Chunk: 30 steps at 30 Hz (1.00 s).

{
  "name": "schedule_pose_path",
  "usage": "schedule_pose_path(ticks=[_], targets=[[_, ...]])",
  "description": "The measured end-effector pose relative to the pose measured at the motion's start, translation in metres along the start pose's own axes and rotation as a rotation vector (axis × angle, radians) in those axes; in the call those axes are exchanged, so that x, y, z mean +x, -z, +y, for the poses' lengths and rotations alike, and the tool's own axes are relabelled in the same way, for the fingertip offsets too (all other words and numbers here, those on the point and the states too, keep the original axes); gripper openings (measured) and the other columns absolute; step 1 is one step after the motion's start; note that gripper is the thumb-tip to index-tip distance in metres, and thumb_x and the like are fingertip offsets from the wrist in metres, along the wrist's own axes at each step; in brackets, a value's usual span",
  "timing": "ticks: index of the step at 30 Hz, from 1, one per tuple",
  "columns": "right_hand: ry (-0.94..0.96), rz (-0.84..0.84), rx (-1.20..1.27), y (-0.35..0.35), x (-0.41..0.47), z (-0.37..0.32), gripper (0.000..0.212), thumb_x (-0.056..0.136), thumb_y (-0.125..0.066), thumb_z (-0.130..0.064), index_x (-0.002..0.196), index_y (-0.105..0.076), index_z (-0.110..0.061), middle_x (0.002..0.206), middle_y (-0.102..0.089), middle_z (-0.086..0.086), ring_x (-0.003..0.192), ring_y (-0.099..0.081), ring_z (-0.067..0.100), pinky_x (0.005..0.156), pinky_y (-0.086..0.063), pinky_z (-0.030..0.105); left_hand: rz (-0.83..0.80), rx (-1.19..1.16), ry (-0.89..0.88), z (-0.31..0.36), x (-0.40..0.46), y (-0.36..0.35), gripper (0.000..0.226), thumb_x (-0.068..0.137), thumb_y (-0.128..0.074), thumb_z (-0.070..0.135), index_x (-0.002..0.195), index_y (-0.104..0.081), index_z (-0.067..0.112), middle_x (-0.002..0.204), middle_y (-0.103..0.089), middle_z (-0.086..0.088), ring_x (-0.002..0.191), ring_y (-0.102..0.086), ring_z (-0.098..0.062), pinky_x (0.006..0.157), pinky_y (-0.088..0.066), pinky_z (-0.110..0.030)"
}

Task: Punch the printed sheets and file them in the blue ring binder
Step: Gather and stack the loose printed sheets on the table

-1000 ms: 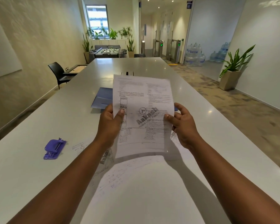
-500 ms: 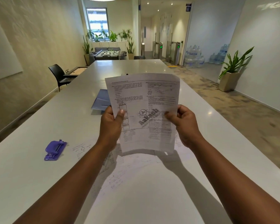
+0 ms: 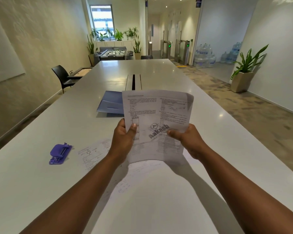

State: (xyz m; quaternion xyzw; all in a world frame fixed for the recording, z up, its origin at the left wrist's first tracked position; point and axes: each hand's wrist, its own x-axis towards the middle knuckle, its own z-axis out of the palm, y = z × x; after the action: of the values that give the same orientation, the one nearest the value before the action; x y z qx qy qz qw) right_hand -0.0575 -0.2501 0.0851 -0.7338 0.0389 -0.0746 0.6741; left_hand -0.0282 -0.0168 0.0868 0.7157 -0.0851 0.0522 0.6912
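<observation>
I hold a printed sheet upright above the long white table, its top right corner curled. My left hand pinches its left edge, thumb on the front. My right hand pinches its lower right edge. More printed sheets lie flat on the table beneath my hands. The blue ring binder lies behind the held sheet, partly hidden by it. A purple hole punch sits on the table to the left, apart from my hands.
A cable slot runs down the table's middle beyond the binder. A black chair stands at the table's left side. A potted plant and stacked water bottles stand on the floor at right.
The held sheet has shifted lower and slightly right, and its top right corner now curls forward. Both hands keep their grip on it.
</observation>
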Motion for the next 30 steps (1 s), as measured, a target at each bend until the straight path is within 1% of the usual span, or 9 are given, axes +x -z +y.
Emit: schedule_pose_path(ticks=[5,10,13,16,19,22,25,28,30], targets=[[-0.063,-0.012,-0.055,-0.006,-0.005,0.014,0.035,0.084,-0.080,-0.010,0.117,-0.073,-0.016,0.112,-0.077,0.000,0.107,-0.071,0.029,0.099,-0.054,0.057,-0.031,0.009,0.103,-0.014,-0.007,-0.004,0.021,0.104,-0.055,0.031,0.124,-0.060,0.027,0.115,-0.075,0.007,0.100,-0.074,-0.021,0.086,-0.062,-0.047],[-0.043,0.032,-0.009,-0.004,-0.003,0.002,0.027,0.090,-0.076,-0.018,0.117,-0.072,-0.014,0.107,-0.078,0.006,0.099,-0.074,0.033,0.093,-0.057,0.057,0.069,0.013,0.119,-0.006,-0.001,-0.001,0.020,0.104,-0.055,0.030,0.121,-0.063,0.021,0.108,-0.077,0.007,0.087,-0.077,-0.015,0.066,-0.061,-0.028],[-0.053,0.057,-0.053,-0.007,-0.003,0.000,0.025,0.097,-0.067,-0.028,0.119,-0.070,-0.017,0.104,-0.079,0.002,0.095,-0.075,0.032,0.090,-0.059,0.056,0.059,0.034,0.164,-0.005,-0.001,-0.001,0.019,0.103,-0.057,0.028,0.119,-0.064,0.022,0.109,-0.076,0.007,0.080,-0.077,-0.014,0.061,-0.061,-0.027],[-0.102,0.080,-0.118,-0.009,-0.003,0.004,0.026,0.100,-0.062,-0.028,0.122,-0.068,-0.016,0.102,-0.078,0.002,0.089,-0.075,0.029,0.087,-0.061,0.051,0.042,0.094,0.218,-0.007,-0.002,-0.002,0.018,0.102,-0.059,0.026,0.118,-0.064,0.023,0.111,-0.073,0.007,0.081,-0.074,-0.012,0.056,-0.057,-0.024],[-0.153,0.088,-0.173,-0.007,0.000,0.009,0.024,0.101,-0.060,-0.025,0.122,-0.067,-0.015,0.107,-0.076,0.002,0.090,-0.074,0.029,0.087,-0.061,0.048,0.033,0.114,0.301,-0.011,0.000,0.000,0.005,0.100,-0.063,0.025,0.104,-0.064,0.025,0.107,-0.074,0.006,0.085,-0.073,-0.015,0.060,-0.056,-0.027],[-0.226,0.119,-0.196,-0.002,0.006,0.019,0.020,0.100,-0.060,-0.021,0.117,-0.067,-0.014,0.104,-0.075,0.008,0.091,-0.073,0.036,0.088,-0.060,0.057,0.059,0.112,0.366,-0.020,0.007,0.007,0.001,0.099,-0.064,0.020,0.098,-0.064,0.020,0.101,-0.076,-0.001,0.082,-0.074,-0.019,0.064,-0.058,-0.028],[-0.282,0.148,-0.203,-0.001,0.015,0.028,0.010,0.099,-0.061,-0.017,0.103,-0.067,-0.011,0.102,-0.072,0.026,0.078,-0.070,0.041,0.078,-0.057,0.064,0.145,0.137,0.410,-0.029,0.014,0.018,0.012,0.096,-0.067,0.014,0.107,-0.064,0.014,0.110,-0.072,-0.007,0.093,-0.071,-0.023,0.072,-0.056,-0.030],[-0.335,0.158,-0.226,-0.002,0.024,0.036,0.013,0.099,-0.062,-0.014,0.110,-0.064,-0.008,0.095,-0.072,0.021,0.071,-0.065,0.037,0.074,-0.061,0.055,0.192,0.137,0.464,-0.035,0.019,0.027,0.031,0.097,-0.065,0.012,0.127,-0.055,0.015,0.126,-0.060,-0.004,0.108,-0.059,-0.024,0.085,-0.052,-0.035],[-0.365,0.154,-0.224,-0.004,0.030,0.042,0.017,0.098,-0.062,-0.012,0.114,-0.064,-0.006,0.096,-0.072,0.023,0.068,-0.063,0.037,0.066,-0.059,0.047,0.182,0.138,0.498,-0.035,0.022,0.030,0.034,0.099,-0.062,0.011,0.131,-0.049,0.014,0.122,-0.053,-0.003,0.102,-0.056,-0.021,0.082,-0.046,-0.034]])
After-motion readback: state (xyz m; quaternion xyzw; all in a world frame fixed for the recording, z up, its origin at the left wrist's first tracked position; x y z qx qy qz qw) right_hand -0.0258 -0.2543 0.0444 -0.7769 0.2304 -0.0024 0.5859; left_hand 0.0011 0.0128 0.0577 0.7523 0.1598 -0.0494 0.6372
